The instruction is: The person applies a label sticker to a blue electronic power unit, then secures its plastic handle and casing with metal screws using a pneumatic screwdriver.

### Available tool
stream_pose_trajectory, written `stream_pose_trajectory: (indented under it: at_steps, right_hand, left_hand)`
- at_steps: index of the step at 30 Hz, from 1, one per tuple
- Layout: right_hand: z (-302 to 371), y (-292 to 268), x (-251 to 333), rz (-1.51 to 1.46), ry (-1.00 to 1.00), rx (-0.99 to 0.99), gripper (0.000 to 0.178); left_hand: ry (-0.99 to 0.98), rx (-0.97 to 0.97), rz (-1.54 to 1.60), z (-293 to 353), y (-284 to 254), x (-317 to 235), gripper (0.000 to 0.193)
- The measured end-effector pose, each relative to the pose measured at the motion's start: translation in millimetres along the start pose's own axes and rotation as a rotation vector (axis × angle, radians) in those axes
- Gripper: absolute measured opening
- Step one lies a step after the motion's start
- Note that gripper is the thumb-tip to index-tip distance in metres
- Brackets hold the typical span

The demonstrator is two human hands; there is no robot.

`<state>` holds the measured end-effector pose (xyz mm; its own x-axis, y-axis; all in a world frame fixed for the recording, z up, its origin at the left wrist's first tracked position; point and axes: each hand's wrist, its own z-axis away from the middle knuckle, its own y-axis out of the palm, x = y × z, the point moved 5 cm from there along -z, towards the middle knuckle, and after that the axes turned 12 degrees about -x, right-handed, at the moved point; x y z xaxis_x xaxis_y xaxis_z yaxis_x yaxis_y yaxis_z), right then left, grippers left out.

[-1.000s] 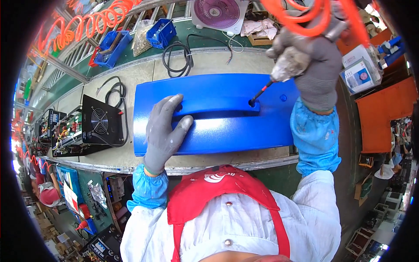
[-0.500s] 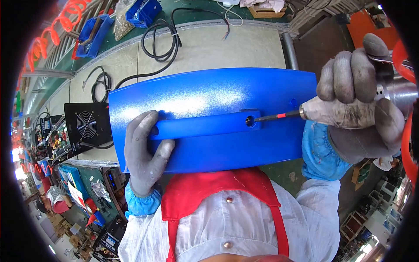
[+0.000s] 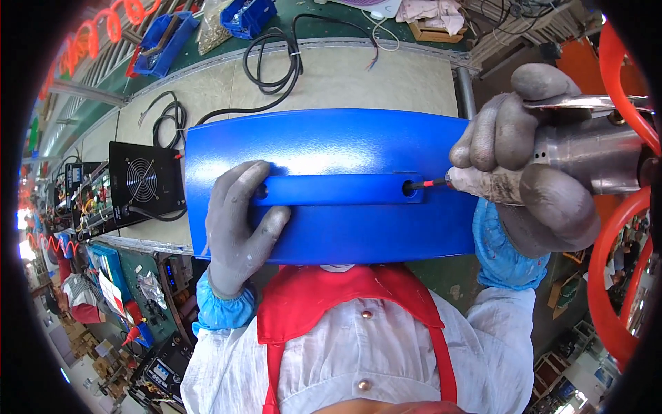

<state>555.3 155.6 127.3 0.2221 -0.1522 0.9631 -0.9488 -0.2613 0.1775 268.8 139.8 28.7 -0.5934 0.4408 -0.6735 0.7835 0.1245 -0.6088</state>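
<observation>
A large curved blue panel (image 3: 331,234) lies across the bench in front of me, with a long blue handle (image 3: 331,190) along its middle. My left hand (image 3: 238,231), in a grey glove, grips the handle's left end, thumb below and fingers above. In my right hand (image 3: 520,155), also gloved, is a pneumatic screwdriver (image 3: 583,145) with a metal body and a cloth-wrapped front. Its dark bit (image 3: 427,183), banded red, reaches into the hole at the handle's right end. Any screw inside that hole is hidden.
Left of the panel stands a black unit with a fan grille (image 3: 141,179). Black cables (image 3: 276,69) lie coiled behind it. Blue bins (image 3: 248,17) line the far shelf. A red air hose (image 3: 607,297) loops at my right.
The screwdriver has moved left, and its bit now sits deeper in the handle's right hole. My left hand keeps its hold; the whole view has shifted slightly.
</observation>
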Motion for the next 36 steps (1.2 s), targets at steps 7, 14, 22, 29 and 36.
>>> stream_pose_trajectory:
  at_steps: [7,14,22,29,36]
  right_hand:
    - [-10.4,33.8,-6.0,-0.188,0.005,0.294,0.063]
    - [-17.1,47.0,-14.5,-0.300,-0.119,0.785,0.054]
    - [-18.9,17.3,-19.6,-0.407,-0.050,0.489,0.066]
    - [2.5,33.2,-5.6,-0.156,-0.065,-0.110,0.058]
    - [4.3,64.4,-14.5,0.335,-0.267,-0.320,0.037]
  left_hand:
    - [0.069,-0.052,0.011,4.9,-14.7,-2.0,0.049]
    - [0.170,-0.063,0.032,8.4,-15.4,-2.2,0.050]
    - [0.203,-0.144,0.044,18.9,-7.9,7.6,0.049]
    - [0.145,-0.077,0.024,17.6,-6.9,13.7,0.050]
    - [0.123,-0.082,0.021,23.0,-10.7,8.9,0.049]
